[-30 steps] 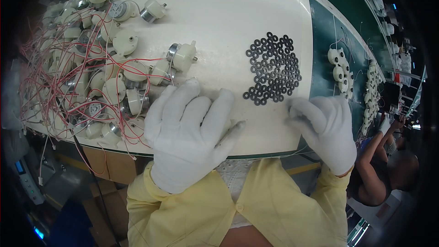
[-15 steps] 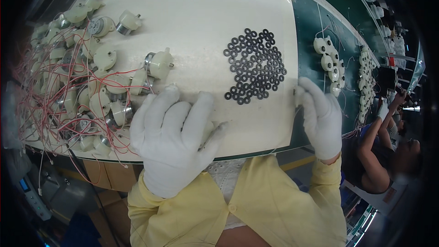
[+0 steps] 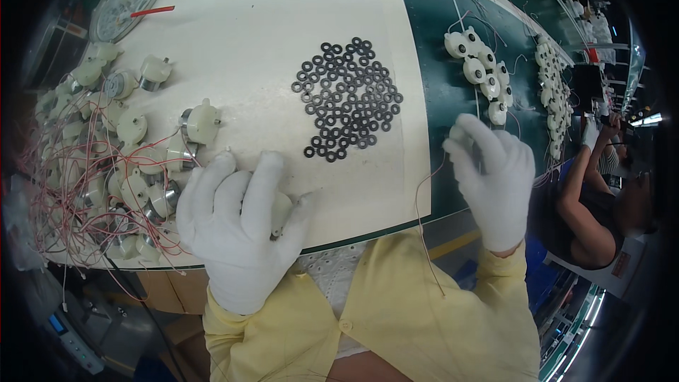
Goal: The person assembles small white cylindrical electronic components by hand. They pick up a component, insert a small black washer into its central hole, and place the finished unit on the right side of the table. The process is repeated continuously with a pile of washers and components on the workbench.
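My left hand (image 3: 237, 230), in a white glove, rests low on the white sheet beside a heap of small geared motors (image 3: 131, 127) with red and white wires. Its thumb and forefinger close around a cream motor (image 3: 281, 213), mostly hidden by the glove. Over the green mat, my gloved right hand (image 3: 493, 173) curls its fingers around another pale motor (image 3: 460, 139), largely covered; a thin wire (image 3: 419, 205) trails from it past the table edge. Between the hands lies a patch of black rubber rings (image 3: 350, 99). Beyond my right hand stands a cluster of motors (image 3: 488, 74) with dark centres.
A long row of pale motors (image 3: 554, 99) lines the far right of the green mat (image 3: 438, 85). At the back left are a round clear tray (image 3: 131, 3) and a red strip (image 3: 152, 11). Another person's arm (image 3: 580, 198) shows at right.
The view has shifted, moving the table leftward in the picture. My right hand has turned and its fingers curl more, with a wire now trailing from it. My left hand keeps its grip.
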A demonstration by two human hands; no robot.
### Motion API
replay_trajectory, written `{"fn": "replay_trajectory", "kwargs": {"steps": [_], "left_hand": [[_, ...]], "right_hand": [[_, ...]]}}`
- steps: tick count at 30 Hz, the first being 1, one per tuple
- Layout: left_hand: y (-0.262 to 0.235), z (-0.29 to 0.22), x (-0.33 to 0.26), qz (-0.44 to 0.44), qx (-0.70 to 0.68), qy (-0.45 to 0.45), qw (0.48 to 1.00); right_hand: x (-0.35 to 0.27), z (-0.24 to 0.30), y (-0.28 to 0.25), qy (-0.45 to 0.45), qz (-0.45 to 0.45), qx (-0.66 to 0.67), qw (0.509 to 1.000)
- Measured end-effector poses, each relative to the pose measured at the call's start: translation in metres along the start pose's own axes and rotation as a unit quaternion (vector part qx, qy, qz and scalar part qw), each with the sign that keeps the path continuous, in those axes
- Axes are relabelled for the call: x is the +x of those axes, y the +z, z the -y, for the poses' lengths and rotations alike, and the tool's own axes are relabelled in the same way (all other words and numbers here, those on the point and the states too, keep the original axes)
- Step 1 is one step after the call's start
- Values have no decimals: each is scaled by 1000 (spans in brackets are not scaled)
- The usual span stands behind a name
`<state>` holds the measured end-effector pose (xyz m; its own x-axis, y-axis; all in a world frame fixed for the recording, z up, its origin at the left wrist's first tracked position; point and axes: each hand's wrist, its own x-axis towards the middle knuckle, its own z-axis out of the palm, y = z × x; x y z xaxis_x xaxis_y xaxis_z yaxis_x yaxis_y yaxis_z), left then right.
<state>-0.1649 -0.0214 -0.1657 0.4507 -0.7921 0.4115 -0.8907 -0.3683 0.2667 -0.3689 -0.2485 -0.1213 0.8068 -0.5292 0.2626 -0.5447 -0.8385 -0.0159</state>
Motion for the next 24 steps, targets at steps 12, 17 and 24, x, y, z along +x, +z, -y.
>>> {"fn": "replay_trajectory", "kwargs": {"steps": [12,17,24], "left_hand": [[-4,0,-4,-42,-15,63,997],[-18,5,-8,-56,-129,55,989],[-17,-9,10,-107,-141,118,977]], "right_hand": [[0,-35,-6,28,-4,-26,999],[-6,15,-41,85,-127,111,982],[-3,96,28,-202,88,297,929]]}}
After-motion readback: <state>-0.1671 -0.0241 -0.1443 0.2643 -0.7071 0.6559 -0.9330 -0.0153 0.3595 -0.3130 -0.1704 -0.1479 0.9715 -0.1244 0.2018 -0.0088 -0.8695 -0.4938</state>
